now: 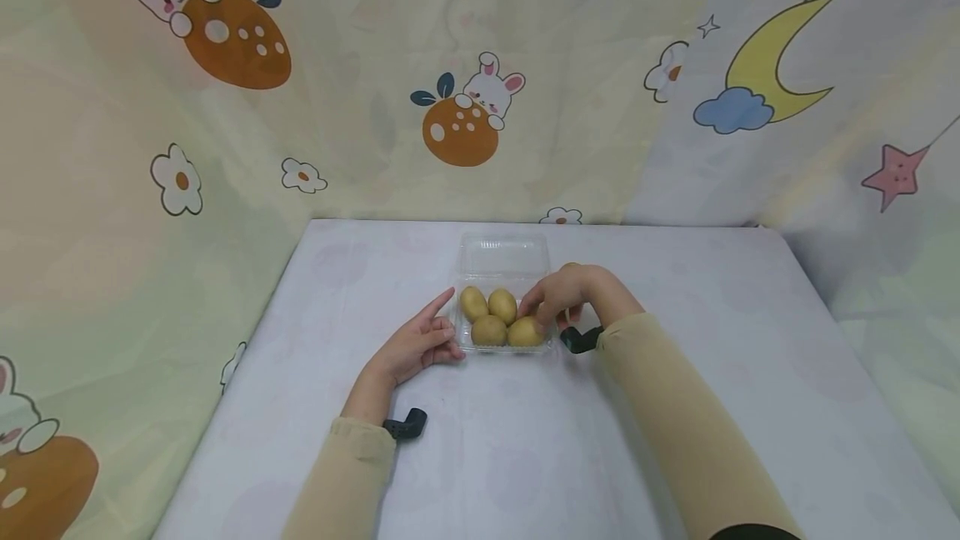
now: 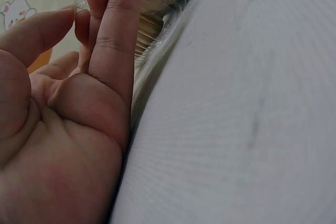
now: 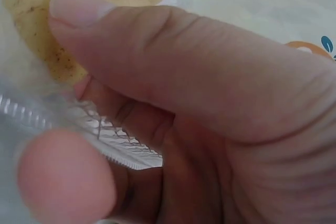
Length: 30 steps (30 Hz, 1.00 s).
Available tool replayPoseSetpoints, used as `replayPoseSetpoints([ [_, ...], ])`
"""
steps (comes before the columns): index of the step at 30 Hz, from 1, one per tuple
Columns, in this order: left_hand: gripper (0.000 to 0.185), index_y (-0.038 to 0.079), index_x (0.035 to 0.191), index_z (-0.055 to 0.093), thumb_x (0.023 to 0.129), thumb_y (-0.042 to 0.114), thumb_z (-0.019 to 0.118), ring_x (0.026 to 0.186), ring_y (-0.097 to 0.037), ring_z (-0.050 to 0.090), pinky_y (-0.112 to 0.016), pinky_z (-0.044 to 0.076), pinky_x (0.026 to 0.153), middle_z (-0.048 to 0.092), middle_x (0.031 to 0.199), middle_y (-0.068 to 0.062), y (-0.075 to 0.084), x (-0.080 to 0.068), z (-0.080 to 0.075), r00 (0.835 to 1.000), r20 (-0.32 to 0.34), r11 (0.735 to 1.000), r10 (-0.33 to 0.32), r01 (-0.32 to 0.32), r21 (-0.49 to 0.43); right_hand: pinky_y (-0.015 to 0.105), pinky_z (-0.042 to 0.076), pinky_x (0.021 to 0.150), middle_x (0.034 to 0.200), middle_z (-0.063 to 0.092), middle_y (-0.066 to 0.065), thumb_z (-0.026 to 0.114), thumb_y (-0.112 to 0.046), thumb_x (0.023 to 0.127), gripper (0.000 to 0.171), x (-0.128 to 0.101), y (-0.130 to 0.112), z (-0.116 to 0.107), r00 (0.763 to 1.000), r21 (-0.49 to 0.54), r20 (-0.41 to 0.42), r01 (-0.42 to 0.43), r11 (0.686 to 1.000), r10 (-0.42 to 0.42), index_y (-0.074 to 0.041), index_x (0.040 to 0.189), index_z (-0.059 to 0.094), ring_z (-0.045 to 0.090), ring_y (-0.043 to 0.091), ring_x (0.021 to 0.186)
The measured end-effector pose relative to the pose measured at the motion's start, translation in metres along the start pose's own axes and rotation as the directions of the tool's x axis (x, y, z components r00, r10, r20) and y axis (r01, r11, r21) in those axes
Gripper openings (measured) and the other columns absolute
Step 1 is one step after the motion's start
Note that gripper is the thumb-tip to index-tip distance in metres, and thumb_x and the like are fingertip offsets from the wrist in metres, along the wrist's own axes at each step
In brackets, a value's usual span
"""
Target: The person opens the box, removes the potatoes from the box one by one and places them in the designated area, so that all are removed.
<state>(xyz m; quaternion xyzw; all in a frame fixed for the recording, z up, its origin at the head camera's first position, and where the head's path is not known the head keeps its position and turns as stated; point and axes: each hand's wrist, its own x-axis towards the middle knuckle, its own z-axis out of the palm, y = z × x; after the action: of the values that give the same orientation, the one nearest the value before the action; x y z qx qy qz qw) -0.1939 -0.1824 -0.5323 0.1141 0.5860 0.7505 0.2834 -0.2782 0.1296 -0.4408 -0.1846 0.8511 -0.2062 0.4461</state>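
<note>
Where the two sleeves come in over the near edge of the desk [image 1: 525, 457], reaching toward its middle and meeting a clear clamshell box [image 1: 501, 350] from either side. Left hand [image 1: 416, 346] set edge-down on the desk, fingers straight and together, thumb raised, holding nothing, fingertips touching the box's left wall. Right hand [image 1: 558, 294] arched over the box's near right corner, fingers curled, thumb tip [image 3: 79, 6] laid against the near-right potato [image 1: 525, 332] and the ribbed plastic rim [image 3: 113, 148] pinched between thumb and a fingertip below; hard to tell how much of the grip falls on the potato itself. Right hand therefore the nearer and the only one gripping. Inside the base, four potatoes [image 1: 489, 329] packed two by two, touching, filling it wall to wall. Beyond them, the open lid [image 1: 501, 255] lying back flat toward the far edge, hinged along the box's far side, so the box's long axis running near to far. Wide bare desk left, right and nearward; least room behind the lid, with the far edge and the rabbit-print cloth [image 1: 457, 115] near.
</note>
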Motion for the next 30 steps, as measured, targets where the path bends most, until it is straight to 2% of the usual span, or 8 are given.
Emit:
replayPoseSetpoints([
  [16, 0.076, 0.032, 0.160, 0.010, 0.101, 0.009, 0.053, 0.087, -0.019, 0.071, -0.038, 0.060, 0.088, 0.054, 0.093, -0.001, 0.0000, 0.0001, 0.0004, 1.000, 0.010, 1.000, 0.014, -0.014, 0.025, 0.021, 0.047, 0.055, 0.080, 0.069, -0.002, 0.077, -0.029, 0.080, 0.039, 0.0014, 0.0013, 0.0010, 1.000, -0.041, -0.007, -0.012, 0.999, 0.012, -0.044, 0.115, 0.069, 0.061, 0.010, 0.062],
  [24, 0.075, 0.032, 0.159, 0.012, 0.101, 0.005, 0.051, 0.084, -0.018, 0.071, -0.038, 0.060, 0.088, 0.054, 0.091, 0.000, 0.0002, 0.0011, 0.0012, 1.000, 0.016, 1.000, 0.015, -0.014, -0.021, 0.020, 0.044, 0.055, 0.102, 0.068, -0.005, 0.079, -0.031, 0.080, 0.043, 0.0043, 0.0001, -0.0004, 0.999, -0.022, 0.034, -0.010, 1.000, 0.011, -0.039, 0.121, 0.067, 0.060, 0.010, 0.065],
  [30, 0.075, 0.035, 0.158, 0.016, 0.101, 0.005, 0.053, 0.084, -0.019, 0.072, -0.038, 0.060, 0.087, 0.054, 0.092, -0.001, 0.0006, 0.0006, 0.0004, 1.000, 0.001, 1.000, 0.006, -0.006, -0.023, 0.019, 0.043, 0.053, 0.094, 0.068, -0.003, 0.080, -0.032, 0.080, 0.041, 0.0051, -0.0012, -0.0001, 0.999, -0.022, 0.039, -0.012, 1.000, 0.012, -0.039, 0.119, 0.068, 0.058, 0.010, 0.063],
])
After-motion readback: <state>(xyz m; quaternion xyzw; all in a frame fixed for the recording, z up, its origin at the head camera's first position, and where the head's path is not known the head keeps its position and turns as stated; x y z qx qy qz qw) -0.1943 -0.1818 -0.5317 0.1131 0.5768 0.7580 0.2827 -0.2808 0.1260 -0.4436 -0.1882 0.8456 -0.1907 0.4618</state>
